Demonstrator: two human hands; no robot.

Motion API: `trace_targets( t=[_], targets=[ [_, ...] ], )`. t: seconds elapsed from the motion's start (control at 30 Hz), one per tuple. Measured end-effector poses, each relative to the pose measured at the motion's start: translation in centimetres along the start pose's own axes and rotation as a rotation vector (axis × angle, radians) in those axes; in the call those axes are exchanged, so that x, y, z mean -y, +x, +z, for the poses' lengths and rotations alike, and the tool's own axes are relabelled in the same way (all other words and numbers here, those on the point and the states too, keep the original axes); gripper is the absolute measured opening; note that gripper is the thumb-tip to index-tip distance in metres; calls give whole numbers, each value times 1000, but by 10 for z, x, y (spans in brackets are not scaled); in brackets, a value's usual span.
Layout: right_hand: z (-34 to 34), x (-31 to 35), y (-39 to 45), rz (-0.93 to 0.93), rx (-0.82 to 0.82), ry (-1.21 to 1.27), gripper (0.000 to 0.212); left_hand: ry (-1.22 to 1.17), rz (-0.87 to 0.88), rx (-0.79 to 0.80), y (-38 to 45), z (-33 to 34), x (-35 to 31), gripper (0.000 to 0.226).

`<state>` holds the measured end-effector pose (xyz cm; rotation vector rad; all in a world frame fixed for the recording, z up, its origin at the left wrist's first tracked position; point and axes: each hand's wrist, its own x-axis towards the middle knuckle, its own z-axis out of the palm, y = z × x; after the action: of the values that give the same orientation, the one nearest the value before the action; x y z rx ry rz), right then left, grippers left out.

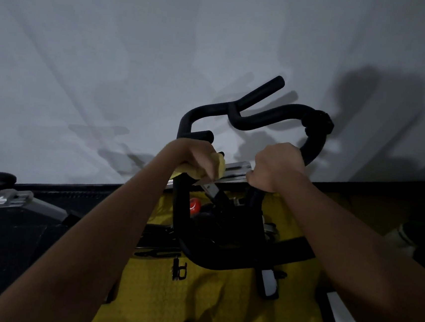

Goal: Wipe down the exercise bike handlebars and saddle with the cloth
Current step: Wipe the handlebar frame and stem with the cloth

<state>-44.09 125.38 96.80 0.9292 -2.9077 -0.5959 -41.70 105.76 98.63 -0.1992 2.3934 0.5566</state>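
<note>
Yellow cloth (216, 167) under left hand (196, 159); right hand (277, 167) grips handlebars (262, 113).

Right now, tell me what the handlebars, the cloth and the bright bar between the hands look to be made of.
Handlebars: likely foam or rubber padding over a tube; matte black, thick, rounded ends, no glare.
Cloth: soft woven or microfibre fabric, pale yellow; it bunches and folds under the left hand.
Bar: metal, probably polished or chromed steel; flat, hard-edged, catching light. The dim picture leaves the exact types open.
</note>
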Motion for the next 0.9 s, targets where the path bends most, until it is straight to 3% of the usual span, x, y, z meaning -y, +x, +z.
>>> trace_targets(
  t=[0.1,0.2,0.27,0.37,0.53,0.7,0.9],
  targets=[
    [0,0,2,-3,4,1,42,2,32,-195,-3,14,7,35],
    [1,1,2,2,6,-4,43,5,151,-645,-8,45,19,24],
    [2,0,1,6,0,-4,44,-49,218,-894,-8,65,25,26],
    [2,0,0,1,-21,-10,46,-82,282,-1092,-5,78,34,36],
    [0,1,-3,1,-31,-5,43,-1,315,-1226,0,101,50,46],
    [-4,1,-7,16,-31,2,44,-16,149,-1252,-13,128,44,60],
    [-6,8,-16,19,-21,-1,44,-382,-117,-1124,-42,165,41,72]
  ],
)
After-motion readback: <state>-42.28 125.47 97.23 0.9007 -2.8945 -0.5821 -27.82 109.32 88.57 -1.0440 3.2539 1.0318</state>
